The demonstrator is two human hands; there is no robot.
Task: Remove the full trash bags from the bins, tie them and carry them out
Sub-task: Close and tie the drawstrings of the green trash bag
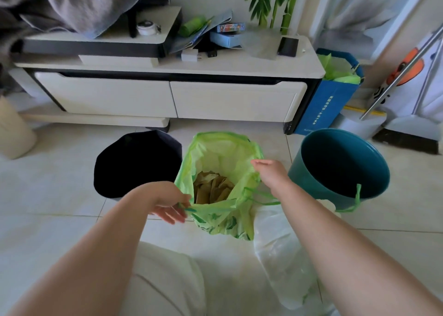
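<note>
- Green bag [223, 222] stands on floor [60, 196], centre of frame, between black bin [148, 133] and teal bin [299, 172]. It is out of both and its mouth is wide open.
- Brown paper [213, 186] shows inside, sitting low.
- Left hand [167, 205] pinches the drawstring [189, 209] at the near-left rim.
- Right hand [272, 173] is at the right rim with thumb over the edge. Fingers are hidden, so grip cannot be told.
- Step looks like closing the mouth.
- To do it well: right hand should take the loose loop [261, 199] just below it, then pull both strings outward and evenly.
- Keep the bag upright so the paper stays in, cinch fully, then knot.
- White bag [280, 248] lies lower right, near.
</note>
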